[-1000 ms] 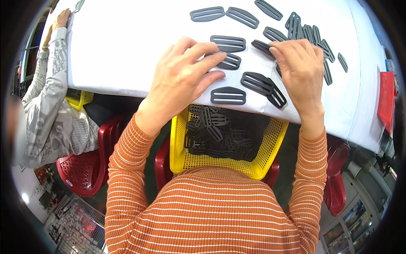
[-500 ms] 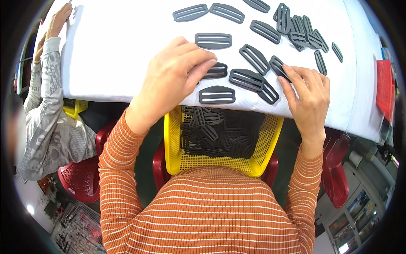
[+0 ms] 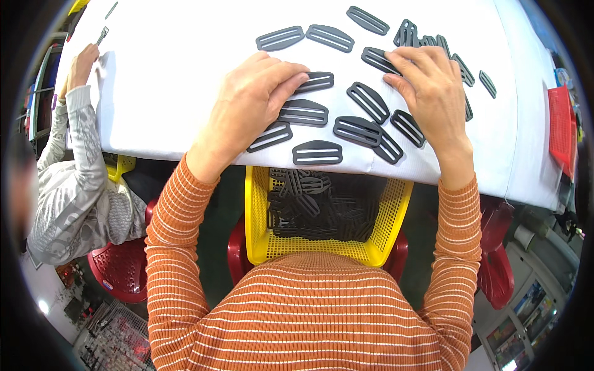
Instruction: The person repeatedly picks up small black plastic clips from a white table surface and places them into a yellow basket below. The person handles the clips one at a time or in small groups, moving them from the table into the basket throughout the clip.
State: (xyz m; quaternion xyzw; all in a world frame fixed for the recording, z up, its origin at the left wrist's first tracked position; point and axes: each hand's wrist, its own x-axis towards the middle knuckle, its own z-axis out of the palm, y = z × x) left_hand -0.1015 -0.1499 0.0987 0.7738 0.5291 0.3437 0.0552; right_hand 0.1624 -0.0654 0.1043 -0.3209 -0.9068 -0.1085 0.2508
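Note:
Black plastic slotted strap buckles lie flat across the white table. My left hand (image 3: 253, 93) has thumb and fingers closed on the left end of one buckle (image 3: 320, 81); that end is hidden. Nearer me are a wide buckle (image 3: 303, 113), one partly under my left hand (image 3: 272, 135) and one by the table edge (image 3: 317, 153). My right hand (image 3: 428, 89) pinches the right end of a farther buckle (image 3: 375, 60). Between the hands sit a slanted buckle (image 3: 368, 102), an overlapping pair (image 3: 357, 132) and another below my right palm (image 3: 408, 128).
A yellow basket (image 3: 255, 210) full of black buckles stands against my front, below the table edge. More buckles (image 3: 406, 34) are heaped beyond my right hand. A red basket (image 3: 562, 133) is at the far right. On the left, a co-worker's hand (image 3: 83, 65) rests near the table's edge.
Both hands have moved away from me, each from a nearer buckle to a farther one. The buckle left by my left hand now lies slightly left. The view has shifted a little.

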